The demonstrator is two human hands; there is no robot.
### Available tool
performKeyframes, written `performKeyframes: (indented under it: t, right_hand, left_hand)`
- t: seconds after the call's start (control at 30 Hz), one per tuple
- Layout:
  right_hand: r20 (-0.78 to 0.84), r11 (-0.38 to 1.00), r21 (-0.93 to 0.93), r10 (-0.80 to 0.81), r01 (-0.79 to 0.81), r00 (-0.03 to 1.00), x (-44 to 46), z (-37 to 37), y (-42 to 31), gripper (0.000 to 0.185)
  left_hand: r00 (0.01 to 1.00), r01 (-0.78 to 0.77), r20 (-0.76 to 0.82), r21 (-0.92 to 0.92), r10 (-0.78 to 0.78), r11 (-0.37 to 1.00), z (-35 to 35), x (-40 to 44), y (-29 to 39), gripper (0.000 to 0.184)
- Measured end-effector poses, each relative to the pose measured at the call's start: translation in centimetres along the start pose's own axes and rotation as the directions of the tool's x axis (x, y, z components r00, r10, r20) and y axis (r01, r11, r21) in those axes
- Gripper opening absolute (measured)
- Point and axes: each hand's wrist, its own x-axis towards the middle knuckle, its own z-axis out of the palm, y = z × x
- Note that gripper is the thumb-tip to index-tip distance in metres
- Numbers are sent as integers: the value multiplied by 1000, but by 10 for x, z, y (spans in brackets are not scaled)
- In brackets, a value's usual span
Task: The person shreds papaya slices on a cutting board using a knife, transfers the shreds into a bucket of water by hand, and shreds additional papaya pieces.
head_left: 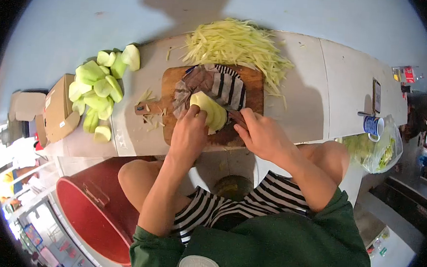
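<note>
On the cutting board (254, 79): a thick stack of pale green slices (204, 105) leans at the front of the board, against a bundled grey cloth (228, 90) with dark stripes.
Left hand (189, 129): closed down over the near left side of the slices, fingers bent, pinning them from above.
Right hand (262, 134): curled nearly closed around the slim brownish handle (236, 117) of a tool, just beside the slices' right edge; whether its tip touches them I cannot tell.
Behind the board: a broad heap of thin, pale green shreds (231, 44), partly spilling over the board's far right corner.
Left end of the counter: a pile of larger, uncut green pieces (96, 85), near a cardboard box (61, 108).
Right end of the counter: an upright phone (376, 97), a blue cup (370, 125) and a clear plastic bag (387, 153) of greens.
Below the counter, to the left: a large red tub (89, 214).
</note>
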Motion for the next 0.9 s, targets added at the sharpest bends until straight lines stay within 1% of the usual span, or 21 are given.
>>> performKeyframes:
  t: [0.03,0.07,0.1,0.13,0.2,0.23,0.27,0.3,0.33,0.37,0.4,0.47,0.5,0.57,0.63,0.7,0.73,0.77,0.8,0.87,0.9]
  right_hand:
    - [-5,1000,0,10,-10,1000,2,3,2,28]
    - [-21,1000,-14,-17,17,1000,4,6,5,29]
    - [-35,999,-28,-43,42,998,6,7,5,29]
    - [-43,999,-28,-34,33,998,8,8,5,29]
    - [33,980,-198,6,1,999,12,6,0,31]
    - [24,979,-204,16,-11,1000,14,4,-2,31]
    - [-2,971,-232,-57,55,998,14,3,-7,31]
    - [-23,958,-260,-130,119,991,14,2,-11,31]
    - [-25,958,-265,-120,109,992,13,3,-14,31]
    - [-24,952,-267,-162,150,986,13,5,-17,32]
    - [-24,944,-269,-205,191,978,13,5,-19,32]
    - [-5,947,-266,-187,179,982,16,3,-18,31]
    - [2,950,-260,-177,171,984,18,4,-14,31]
    - [13,954,-253,-160,158,987,20,9,-4,32]
    - [25,960,-258,-110,113,994,27,10,1,31]
    - [62,951,-280,-117,130,991,23,0,-13,30]
    - [92,944,-299,-113,136,989,22,-4,-19,30]
    - [97,946,-294,-111,135,989,22,-2,-18,30]
    - [88,950,-278,-120,140,989,21,-1,-16,29]
    - [74,954,-264,-127,142,989,21,4,-11,30]
    - [68,948,-295,-103,118,992,26,8,-9,27]
  left_hand:
    - [999,27,20,29,-27,999,0,2,2,29]
    - [999,18,26,27,-19,999,1,4,5,29]
    - [997,24,68,87,-30,996,0,5,8,27]
    - [994,25,106,150,-41,988,0,8,10,26]
    - [991,14,131,169,-37,985,-2,12,12,28]
    - [988,19,146,187,-47,982,-1,14,12,30]
    - [988,10,150,180,-37,984,3,13,8,30]
    - [986,-74,165,215,38,974,8,12,1,33]
    - [977,-158,181,249,114,955,13,12,-4,35]
    - [976,-202,124,209,179,957,17,11,-8,36]
    - [974,-209,128,204,186,956,18,12,-9,36]
    - [985,-167,-25,45,168,985,20,12,-7,35]
    - [985,-169,-21,40,170,985,16,14,-3,35]
    - [989,60,130,91,-71,994,1,16,10,36]
    - [986,61,150,82,-72,995,-4,16,13,35]
    - [982,84,161,74,-95,994,-1,13,6,33]
    - [997,-49,68,56,45,997,7,11,-3,32]
    - [983,-183,-24,47,184,982,13,8,-8,32]
    - [983,-181,-16,45,182,982,11,7,-5,32]
    - [994,26,101,113,-37,993,3,9,5,36]
    - [994,19,104,113,-31,993,1,9,7,36]
